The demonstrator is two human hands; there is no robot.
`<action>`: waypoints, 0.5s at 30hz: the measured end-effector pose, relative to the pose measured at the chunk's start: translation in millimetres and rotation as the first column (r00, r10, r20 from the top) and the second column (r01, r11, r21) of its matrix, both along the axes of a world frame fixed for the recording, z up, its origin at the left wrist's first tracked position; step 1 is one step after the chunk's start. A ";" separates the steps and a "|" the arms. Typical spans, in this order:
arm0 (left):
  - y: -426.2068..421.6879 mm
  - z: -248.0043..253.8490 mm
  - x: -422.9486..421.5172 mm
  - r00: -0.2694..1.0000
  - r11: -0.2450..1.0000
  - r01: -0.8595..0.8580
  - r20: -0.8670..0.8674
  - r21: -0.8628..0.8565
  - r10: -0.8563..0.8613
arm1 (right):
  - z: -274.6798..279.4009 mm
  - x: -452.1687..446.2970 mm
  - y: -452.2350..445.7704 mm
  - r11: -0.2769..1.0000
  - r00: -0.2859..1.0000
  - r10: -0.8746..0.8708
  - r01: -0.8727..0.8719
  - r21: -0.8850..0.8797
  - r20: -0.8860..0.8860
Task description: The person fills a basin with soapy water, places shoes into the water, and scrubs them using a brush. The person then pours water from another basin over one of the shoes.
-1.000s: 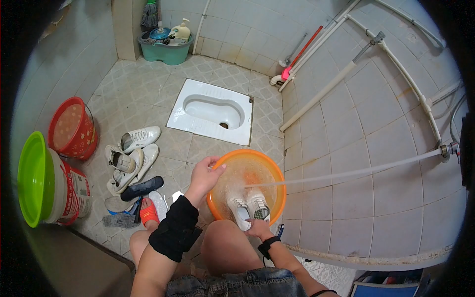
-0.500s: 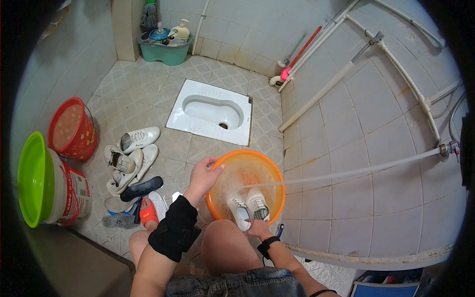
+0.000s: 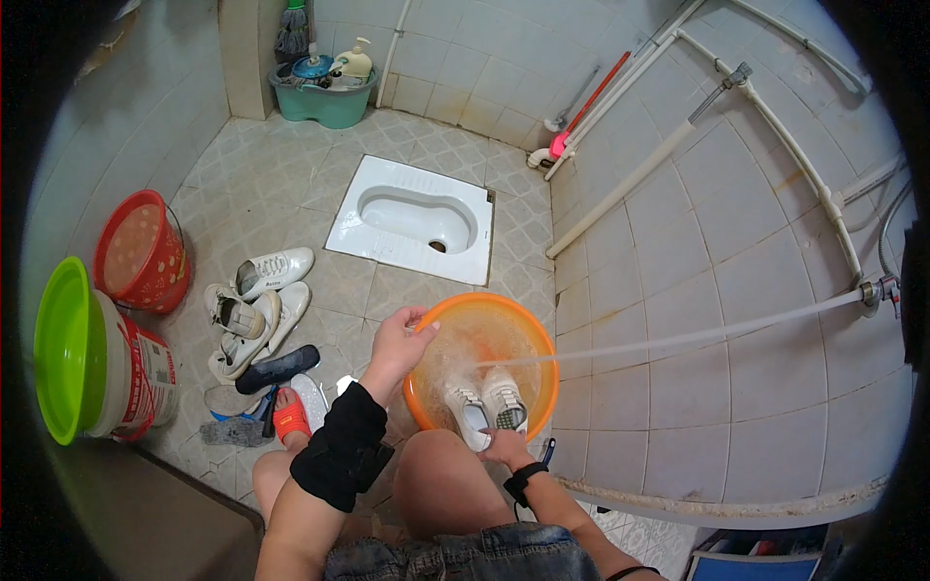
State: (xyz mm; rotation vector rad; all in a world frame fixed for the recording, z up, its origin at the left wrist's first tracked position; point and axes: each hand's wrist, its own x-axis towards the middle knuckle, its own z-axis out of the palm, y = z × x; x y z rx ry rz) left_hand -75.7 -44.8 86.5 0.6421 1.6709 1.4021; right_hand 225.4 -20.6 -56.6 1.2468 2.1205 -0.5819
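An orange basin (image 3: 554, 373) of water stands on the floor in front of my knees. My left hand (image 3: 402, 341) grips its left rim, thumb over the edge. Two white lace-up shoes (image 3: 503, 392) lie side by side in the basin, toes away from me and partly in the water. At their heels, my right hand (image 3: 508, 448) is closed on the shoes; some fingers are hidden. A stream of water (image 3: 717, 334) shoots in from the right and strikes near the toes, stirring up foam.
A wall tap (image 3: 880, 293) feeds the stream. Several white shoes (image 3: 276, 272) lie left of the basin beside a dark brush (image 3: 278, 369). A red bucket (image 3: 145, 252) and a green basin (image 3: 70, 349) stand far left. Ahead is a squat toilet (image 3: 412, 218).
Both hands and the shoes hold their places. Only the foam and splashing water in the basin look slightly different.
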 end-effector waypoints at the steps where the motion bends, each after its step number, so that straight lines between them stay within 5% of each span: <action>1: -0.2 1.8 0.1 1.000 1.000 0.000 0.000 0.000 0.000 | 0.8 -0.4 -0.1 1.000 1.000 0.000 0.000 0.000 0.000; 15: 2.4 -6.2 0.8 1.000 1.000 0.009 -0.014 0.012 -0.009 | 2.9 -0.6 0.2 1.000 1.000 0.008 -0.008 0.008 -0.023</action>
